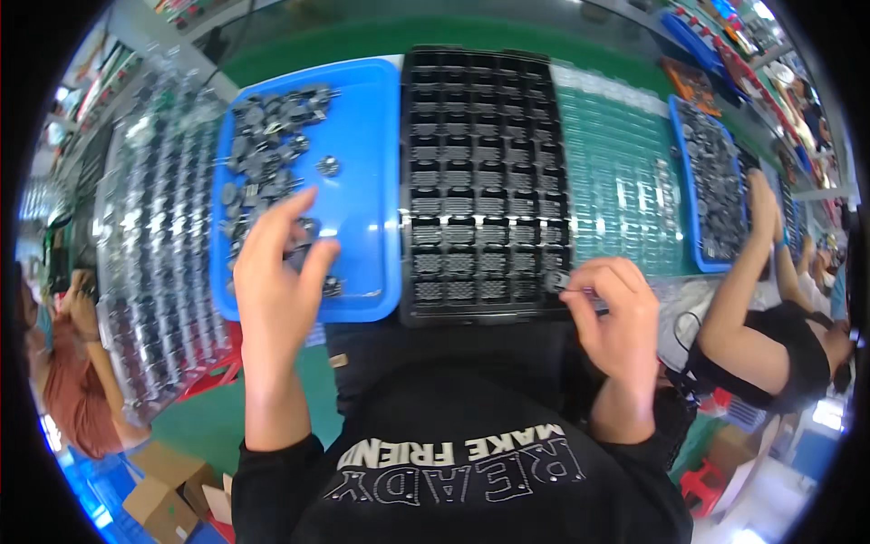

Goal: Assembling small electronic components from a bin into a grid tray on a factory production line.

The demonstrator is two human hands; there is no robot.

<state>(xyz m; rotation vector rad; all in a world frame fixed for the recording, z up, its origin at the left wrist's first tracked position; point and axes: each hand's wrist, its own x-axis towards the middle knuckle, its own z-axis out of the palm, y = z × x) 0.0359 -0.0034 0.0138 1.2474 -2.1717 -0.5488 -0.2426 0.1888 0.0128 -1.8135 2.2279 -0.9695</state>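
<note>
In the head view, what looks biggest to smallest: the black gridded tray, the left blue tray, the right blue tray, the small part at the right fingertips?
1. Black gridded tray and left blue tray: too alike to rank.
2. Right blue tray: clearly smaller here, though farther away.
3. Small part at the right hand.

Bright — glare streaks the black tray [489, 317], edges warped.

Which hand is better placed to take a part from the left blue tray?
Probably the left hand: it is open over the blue tray, close to the grey parts. The right hand is at the black tray's near right corner, apparently pinching a small part.
</note>
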